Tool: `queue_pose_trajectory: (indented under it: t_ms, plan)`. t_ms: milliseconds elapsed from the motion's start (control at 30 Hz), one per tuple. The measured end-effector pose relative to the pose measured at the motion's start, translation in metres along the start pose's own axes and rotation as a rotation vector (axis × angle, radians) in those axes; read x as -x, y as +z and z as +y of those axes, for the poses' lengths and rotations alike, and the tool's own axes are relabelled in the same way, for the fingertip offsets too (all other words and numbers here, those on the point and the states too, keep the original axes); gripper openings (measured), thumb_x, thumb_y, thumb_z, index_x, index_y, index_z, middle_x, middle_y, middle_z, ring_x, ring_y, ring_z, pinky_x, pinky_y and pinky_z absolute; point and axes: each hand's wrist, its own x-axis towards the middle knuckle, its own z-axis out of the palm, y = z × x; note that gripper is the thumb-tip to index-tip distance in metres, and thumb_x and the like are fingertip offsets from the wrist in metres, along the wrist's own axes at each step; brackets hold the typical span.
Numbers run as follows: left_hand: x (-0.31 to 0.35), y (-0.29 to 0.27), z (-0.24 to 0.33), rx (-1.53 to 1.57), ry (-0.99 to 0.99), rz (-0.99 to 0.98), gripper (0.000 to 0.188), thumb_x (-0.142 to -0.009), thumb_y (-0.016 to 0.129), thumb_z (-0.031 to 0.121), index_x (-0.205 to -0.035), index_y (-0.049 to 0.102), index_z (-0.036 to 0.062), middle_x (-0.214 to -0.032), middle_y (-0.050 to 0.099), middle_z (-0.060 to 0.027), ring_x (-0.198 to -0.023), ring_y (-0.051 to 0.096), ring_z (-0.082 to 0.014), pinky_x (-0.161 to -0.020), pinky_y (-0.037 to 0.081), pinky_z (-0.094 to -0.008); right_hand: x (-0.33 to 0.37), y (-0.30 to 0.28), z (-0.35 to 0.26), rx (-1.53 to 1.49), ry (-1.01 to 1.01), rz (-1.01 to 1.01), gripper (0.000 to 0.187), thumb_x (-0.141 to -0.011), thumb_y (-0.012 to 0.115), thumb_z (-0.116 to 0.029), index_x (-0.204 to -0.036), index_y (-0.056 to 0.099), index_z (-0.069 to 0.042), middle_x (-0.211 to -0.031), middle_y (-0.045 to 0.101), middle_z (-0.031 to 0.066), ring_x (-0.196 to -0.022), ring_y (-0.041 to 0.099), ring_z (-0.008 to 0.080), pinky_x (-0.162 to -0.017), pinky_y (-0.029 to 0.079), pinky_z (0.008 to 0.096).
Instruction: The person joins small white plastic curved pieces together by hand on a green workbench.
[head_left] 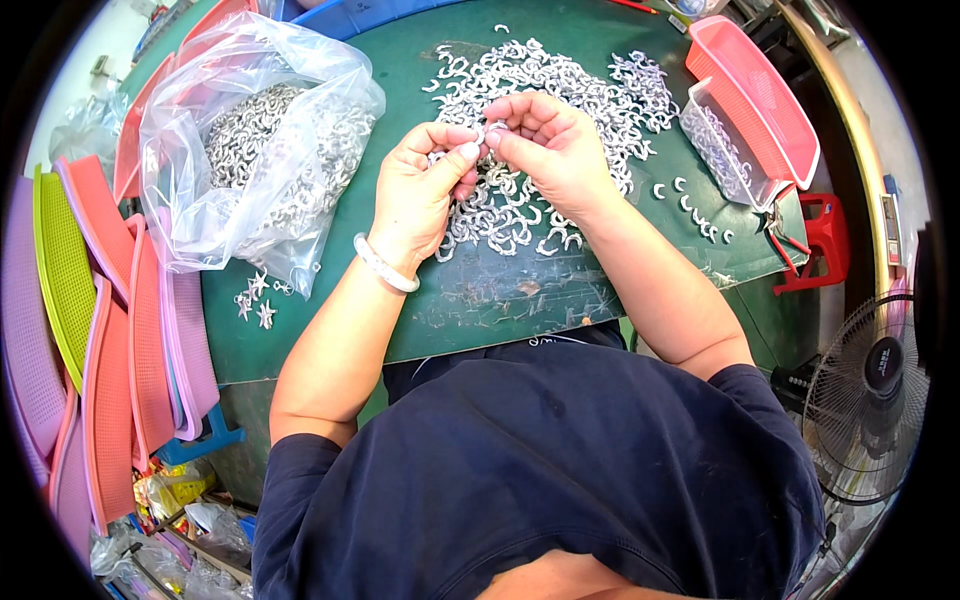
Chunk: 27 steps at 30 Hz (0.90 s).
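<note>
My left hand (425, 190) and my right hand (555, 155) meet fingertip to fingertip above the far-middle of the table. Both are closed in a pinch on a small silver-grey piece (489, 128), mostly covered by the fingers, so its exact shape cannot be made out. Beneath and behind them spreads a heap of small silver-grey crescent pieces (500, 215). To the right of that heap lies a smaller pile of similar pieces (645, 90). Several single crescents (698, 216) lie in a loose row beyond my right forearm.
The table (520, 290) is green. At left stand a clear plastic bag (340, 110) full of grey pieces, some star-shaped pieces (265, 315) and stacked coloured baskets (105, 390). At right are a pink basket (755, 90), a clear tub (715, 150), red-handled pliers (782, 235) and a fan (870, 400).
</note>
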Motion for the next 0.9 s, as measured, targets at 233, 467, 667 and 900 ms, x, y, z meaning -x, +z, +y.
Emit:
queue_pose_trajectory:
  t_ms: [233, 467, 667, 900]
  plan:
    - [0.000, 0.000, 0.000, -0.058, 0.012, -0.006, 0.010, -0.081, 0.057, 0.002, -0.090, 0.055, 0.0055, -0.081, 0.061, -0.0046, -0.059, 0.051, -0.0065, -0.053, 0.041, -0.0178, 0.000, 0.000, 0.000, -0.002, 0.011, 0.000, 0.020, -0.078, 0.059, -0.001, -0.098, 0.056, 0.002, -0.085, 0.060, 0.0049, -0.075, 0.058, 0.0083, -0.067, 0.048, 0.0205]
    - [-0.003, -0.006, 0.001, 0.177, -0.062, -0.002, 0.010, -0.083, 0.053, 0.003, -0.093, 0.054, 0.0052, -0.085, 0.059, -0.0064, -0.066, 0.052, -0.0087, -0.055, 0.042, -0.0192, -0.001, 0.001, -0.003, 0.021, 0.075, 0.004, 0.028, -0.080, 0.056, 0.000, -0.108, 0.054, 0.000, -0.088, 0.061, 0.0056, -0.070, 0.055, 0.0068, -0.061, 0.046, 0.0196]
    - [-0.006, -0.007, 0.004, 0.365, -0.271, 0.016, 0.019, -0.087, 0.044, 0.012, -0.098, 0.052, -0.0004, -0.087, 0.056, -0.0088, -0.072, 0.055, -0.0153, -0.061, 0.049, -0.0243, 0.000, 0.004, 0.006, 0.207, -0.104, 0.032, 0.029, -0.081, 0.055, -0.001, -0.109, 0.055, -0.003, -0.089, 0.063, 0.0063, -0.072, 0.058, 0.0094, -0.064, 0.048, 0.0213]
    - [-0.002, 0.002, 0.012, 0.351, -0.394, 0.084, 0.026, -0.089, 0.049, 0.025, -0.094, 0.051, 0.0001, -0.083, 0.052, -0.0086, -0.067, 0.050, -0.0137, -0.049, 0.043, -0.0173, -0.008, -0.006, 0.010, 0.514, -0.326, 0.033, 0.030, -0.078, 0.058, -0.004, -0.108, 0.056, -0.005, -0.093, 0.063, 0.0094, -0.086, 0.060, 0.0177, -0.070, 0.048, 0.0271]
